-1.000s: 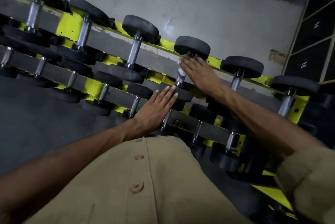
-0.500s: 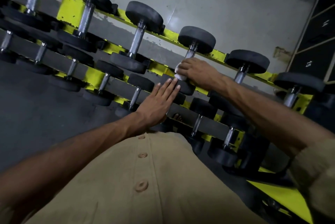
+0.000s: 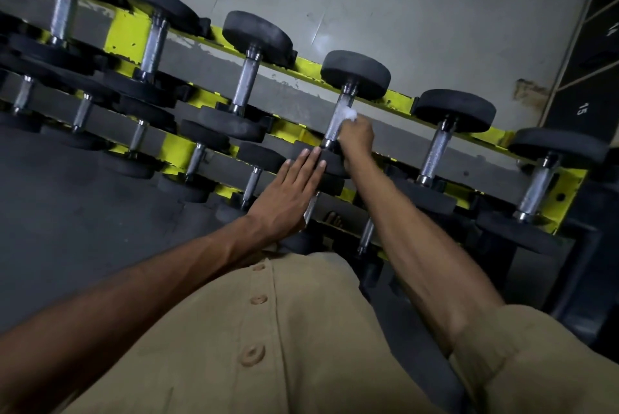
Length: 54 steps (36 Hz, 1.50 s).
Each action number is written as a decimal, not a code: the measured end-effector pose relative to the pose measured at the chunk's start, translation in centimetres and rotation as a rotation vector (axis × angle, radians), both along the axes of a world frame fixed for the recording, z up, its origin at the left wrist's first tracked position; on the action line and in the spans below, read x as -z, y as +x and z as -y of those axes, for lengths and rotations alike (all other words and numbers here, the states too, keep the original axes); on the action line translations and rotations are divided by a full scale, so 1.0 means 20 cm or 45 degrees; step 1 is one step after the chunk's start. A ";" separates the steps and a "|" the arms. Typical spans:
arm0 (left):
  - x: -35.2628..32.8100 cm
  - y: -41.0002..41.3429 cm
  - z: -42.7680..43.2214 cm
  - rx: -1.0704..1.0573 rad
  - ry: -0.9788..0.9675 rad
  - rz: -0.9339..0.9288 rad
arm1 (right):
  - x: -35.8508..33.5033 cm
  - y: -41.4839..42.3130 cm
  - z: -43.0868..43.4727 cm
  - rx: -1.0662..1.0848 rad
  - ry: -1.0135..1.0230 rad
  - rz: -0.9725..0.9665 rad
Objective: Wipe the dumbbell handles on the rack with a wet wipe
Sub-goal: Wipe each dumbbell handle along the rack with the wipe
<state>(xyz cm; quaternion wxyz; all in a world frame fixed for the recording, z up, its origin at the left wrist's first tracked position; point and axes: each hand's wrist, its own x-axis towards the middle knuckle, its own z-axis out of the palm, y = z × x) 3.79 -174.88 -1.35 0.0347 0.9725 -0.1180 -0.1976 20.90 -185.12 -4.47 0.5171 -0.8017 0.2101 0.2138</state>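
Observation:
A yellow and grey dumbbell rack (image 3: 129,32) runs diagonally across the view, with black-ended dumbbells on two tiers. My right hand (image 3: 356,137) holds a white wet wipe (image 3: 350,114) against the right side of the chrome handle (image 3: 337,122) of the fourth top-tier dumbbell. My left hand (image 3: 289,194) lies flat, fingers together, with its fingertips on that dumbbell's near black end (image 3: 331,161). The handles to the left (image 3: 246,80) and right (image 3: 435,150) are bare.
A pale wall (image 3: 402,12) stands behind the rack. Dark plyo boxes (image 3: 589,72) with white numbers stand at the right. The floor (image 3: 67,212) at the left is dark grey. My tan shirt (image 3: 268,346) fills the bottom of the view.
My right hand slid down the handle with the wipe, then shifted to its right side, leaving most of the chrome showing. My left hand stayed on the near end. The camera tilted a little.

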 end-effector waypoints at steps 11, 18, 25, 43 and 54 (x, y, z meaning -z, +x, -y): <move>0.01 -0.01 0.05 -0.043 0.051 0.039 | 0.05 0.12 0.06 0.290 0.483 -0.247; 0.01 -0.01 0.08 -0.086 0.079 0.016 | 0.05 0.18 0.16 -0.054 0.376 -0.353; 0.01 -0.02 0.10 -0.103 0.107 -0.008 | 0.04 0.25 0.12 0.497 0.675 -0.298; 0.00 0.01 -0.02 0.043 0.009 -0.070 | 0.04 0.17 0.03 0.497 0.501 -0.303; 0.03 0.02 -0.12 0.156 -0.040 -0.061 | 0.00 -0.16 0.11 -0.345 -0.363 0.496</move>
